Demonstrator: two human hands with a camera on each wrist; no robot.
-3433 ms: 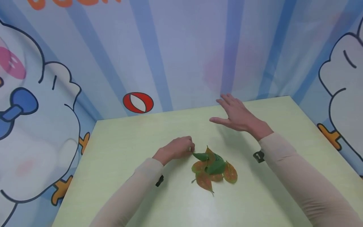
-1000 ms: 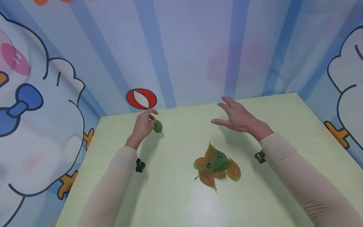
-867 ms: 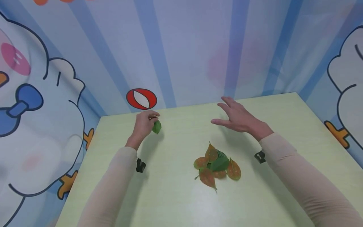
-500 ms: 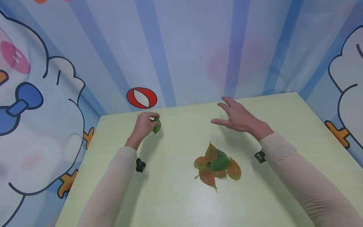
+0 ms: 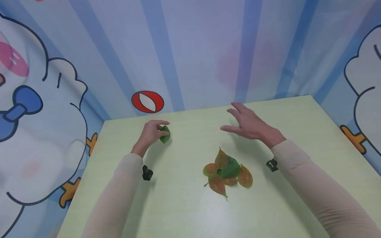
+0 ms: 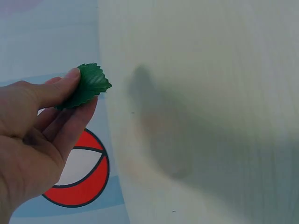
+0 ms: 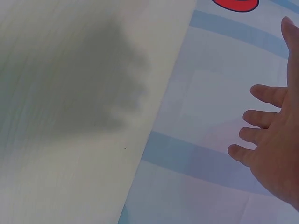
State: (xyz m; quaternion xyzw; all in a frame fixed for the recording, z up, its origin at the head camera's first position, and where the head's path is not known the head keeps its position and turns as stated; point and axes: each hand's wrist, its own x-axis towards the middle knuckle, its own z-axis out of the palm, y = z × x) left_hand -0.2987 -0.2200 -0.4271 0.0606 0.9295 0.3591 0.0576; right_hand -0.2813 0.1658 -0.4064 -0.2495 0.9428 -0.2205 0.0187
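Landmark: the leaf pile (image 5: pixel 224 183), lying on the pale desk (image 5: pixel 178 208); every place below is given from it.
Held leaf: the toothed green leaf (image 5: pixel 164 137) is off to the left of the pile and farther from the person, well apart from it.
Left hand: pinches that leaf between thumb and fingertips; the hand (image 5: pixel 150 133) is raised over the desk, left of the pile and beyond it.
Right hand: holds nothing, fingers spread and thumb held out; the hand (image 5: pixel 250 124) hovers beyond the pile, slightly to its right.
Nearer hand: in the head view the right one is nearer the pile, while the left one has the leaf.
Gap between hands: wide; they are well apart, touching neither each other nor the pile.
Leaf's long axis: seen from the head, roughly toward and away from the person, lower tip on the pile's near side of the grip; the left wrist view shows a pointed end clear of the fingers.
Line to the pile: from the leaf it runs rightward and back toward the person.
Pile's front leaf: the orange leaf (image 5: pixel 217 185) slants, its tip pointing rightward and nearward, away from the pile's middle.
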